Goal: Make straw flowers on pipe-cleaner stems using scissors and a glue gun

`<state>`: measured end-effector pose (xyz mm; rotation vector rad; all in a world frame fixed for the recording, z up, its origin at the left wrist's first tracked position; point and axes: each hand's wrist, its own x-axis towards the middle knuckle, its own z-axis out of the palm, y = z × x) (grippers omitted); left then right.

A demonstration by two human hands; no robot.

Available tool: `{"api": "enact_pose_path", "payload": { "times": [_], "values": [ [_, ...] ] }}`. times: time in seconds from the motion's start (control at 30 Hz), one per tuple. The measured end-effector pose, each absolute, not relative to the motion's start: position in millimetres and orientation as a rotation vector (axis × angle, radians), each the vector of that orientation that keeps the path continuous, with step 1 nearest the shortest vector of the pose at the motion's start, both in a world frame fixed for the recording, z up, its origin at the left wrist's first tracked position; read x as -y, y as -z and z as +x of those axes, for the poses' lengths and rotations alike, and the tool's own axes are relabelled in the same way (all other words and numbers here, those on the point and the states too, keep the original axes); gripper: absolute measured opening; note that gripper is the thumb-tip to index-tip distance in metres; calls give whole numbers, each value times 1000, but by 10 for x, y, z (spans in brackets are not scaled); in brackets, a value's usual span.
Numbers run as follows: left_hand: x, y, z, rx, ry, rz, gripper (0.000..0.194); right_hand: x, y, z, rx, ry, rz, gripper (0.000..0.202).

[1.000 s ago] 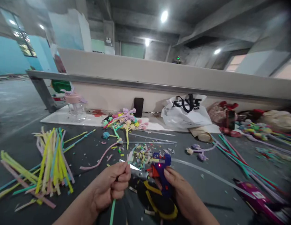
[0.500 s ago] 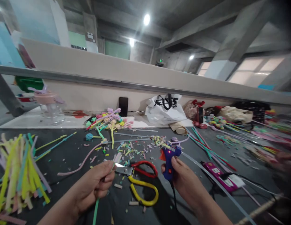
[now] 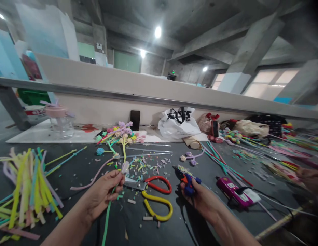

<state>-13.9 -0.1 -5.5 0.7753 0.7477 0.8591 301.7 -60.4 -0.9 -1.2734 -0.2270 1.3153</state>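
My left hand (image 3: 107,191) pinches a green pipe cleaner (image 3: 107,218) whose upper end carries a pale lilac piece (image 3: 125,167). The green stem hangs down below my fist. In my right hand (image 3: 199,196) is a blue hot glue gun (image 3: 191,184) with an orange trigger, its dark nozzle pointing up and left. Between the hands lie scissors (image 3: 140,185) with one red and one yellow handle, blades toward my left fingers. Small cut scraps (image 3: 148,166) are scattered just beyond them.
Cut pipe cleaner strips (image 3: 28,184) are heaped at left. Finished-looking fuzzy flowers (image 3: 124,133) lie at the back by a phone (image 3: 135,120). A white bag (image 3: 178,124) stands behind. At right are a magenta power strip (image 3: 234,192), cables and another person's hand (image 3: 306,177).
The glue gun has tipped down and moved slightly right, its nozzle now lower and away from the purple flower sprig. My left hand still holds the green pipe cleaner, with the lilac piece more upright.
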Motion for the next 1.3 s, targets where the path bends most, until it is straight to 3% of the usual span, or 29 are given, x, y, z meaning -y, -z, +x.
{"api": "enact_pose_path", "payload": {
  "times": [0.33,0.5,0.67,0.87,1.0,1.3],
  "values": [
    [-53,-39,-237,-703,-895,713,13,883,-323,3149,553,-1679,-1574,13],
    [-55,-35,-219,-682,-882,712,14,806,-453,3200,1354,-1269,-2110,25],
    [-46,-43,-182,-698,-875,747,19,355,-519,2830,1809,-1009,-1953,21],
    [-71,-10,-218,-727,-921,810,31,-485,-340,2150,1986,-829,-1930,15],
    [-89,1,-238,-727,-953,778,34,-925,-272,2059,2108,-656,-1999,25],
    [-120,40,-204,-714,-1005,707,24,-849,-81,2377,2324,-465,-2064,26]
  ]
}}
